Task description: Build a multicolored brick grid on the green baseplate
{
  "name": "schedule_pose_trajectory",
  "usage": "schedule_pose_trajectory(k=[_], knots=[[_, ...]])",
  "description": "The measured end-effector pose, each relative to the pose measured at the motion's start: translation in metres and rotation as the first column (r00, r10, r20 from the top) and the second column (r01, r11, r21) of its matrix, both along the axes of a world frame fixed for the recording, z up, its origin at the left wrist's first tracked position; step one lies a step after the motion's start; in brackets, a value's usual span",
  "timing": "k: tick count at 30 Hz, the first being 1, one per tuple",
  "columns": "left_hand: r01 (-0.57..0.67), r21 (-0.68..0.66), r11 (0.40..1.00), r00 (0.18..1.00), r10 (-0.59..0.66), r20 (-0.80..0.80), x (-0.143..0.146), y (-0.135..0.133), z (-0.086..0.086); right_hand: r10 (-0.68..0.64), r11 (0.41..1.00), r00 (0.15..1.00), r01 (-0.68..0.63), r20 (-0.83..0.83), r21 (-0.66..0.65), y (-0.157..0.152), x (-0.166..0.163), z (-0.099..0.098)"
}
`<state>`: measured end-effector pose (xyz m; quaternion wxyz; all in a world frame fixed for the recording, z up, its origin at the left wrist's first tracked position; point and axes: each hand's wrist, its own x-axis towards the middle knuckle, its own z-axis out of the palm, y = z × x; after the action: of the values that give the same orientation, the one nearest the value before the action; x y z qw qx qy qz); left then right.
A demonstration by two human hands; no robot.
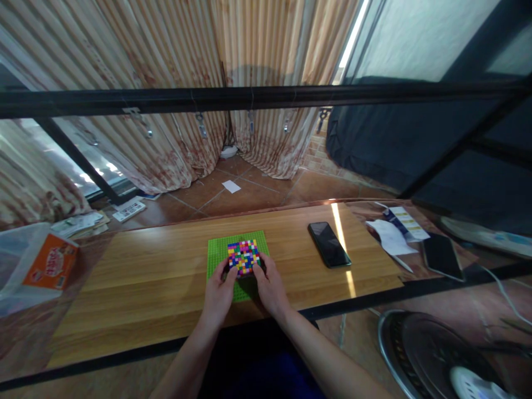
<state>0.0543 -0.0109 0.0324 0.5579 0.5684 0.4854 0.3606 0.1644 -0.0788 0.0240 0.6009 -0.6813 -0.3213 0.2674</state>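
Observation:
A square block of many-coloured building bricks (244, 257) is gripped between my two hands, over a green studded baseplate (215, 249). My left hand (220, 285) holds its left side, thumb at the near corner. On the opposite side my right hand (269, 280) has its thumb at the near right corner. Fingers of both hands curl around the edges and are partly hidden under it. Whether the block touches the baseplate or is lifted off it I cannot tell. The baseplate lies flat on the wooden table.
On the wooden table (145, 266) a black phone (329, 244) lies to the right. Papers (391, 237) and a dark tablet-like device (443, 256) rest past the right end. A clear plastic bin (25, 266) with an orange label stands at left. A black bar (174, 101) crosses beyond the table.

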Motion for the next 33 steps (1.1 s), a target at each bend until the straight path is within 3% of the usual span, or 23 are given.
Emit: schedule_pose_trajectory(k=[21,33], knots=[[-0.03,-0.043,0.999,0.999,0.031,0.021,0.007,-0.001,0.014,-0.049,0.998,0.997,0.047,-0.067,-0.039,0.003,-0.004,-0.001],[-0.065,-0.039,0.997,0.998,0.066,0.02,0.01,0.0,0.01,-0.082,0.996,0.996,0.08,-0.026,-0.047,0.006,-0.008,-0.002]])
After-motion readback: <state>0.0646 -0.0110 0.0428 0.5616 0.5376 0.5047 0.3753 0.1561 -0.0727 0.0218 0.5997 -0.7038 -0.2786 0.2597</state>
